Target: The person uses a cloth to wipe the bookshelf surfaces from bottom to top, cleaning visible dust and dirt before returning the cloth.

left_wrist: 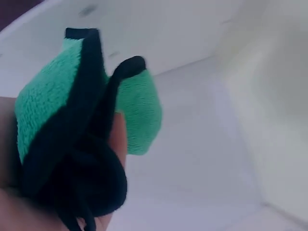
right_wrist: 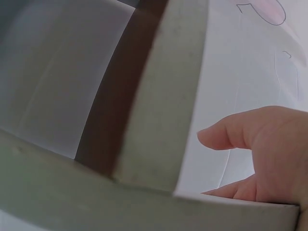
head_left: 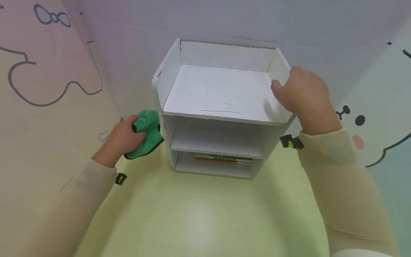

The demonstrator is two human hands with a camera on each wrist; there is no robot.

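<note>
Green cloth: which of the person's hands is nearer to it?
Left. The left hand grips the green cloth bunched beside the white shelf unit's left side. The right hand holds the unit's top right wall, apart from the cloth.

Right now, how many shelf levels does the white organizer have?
3: the open top tray, an empty-looking middle shelf, and a bottom shelf holding something flat.
</note>
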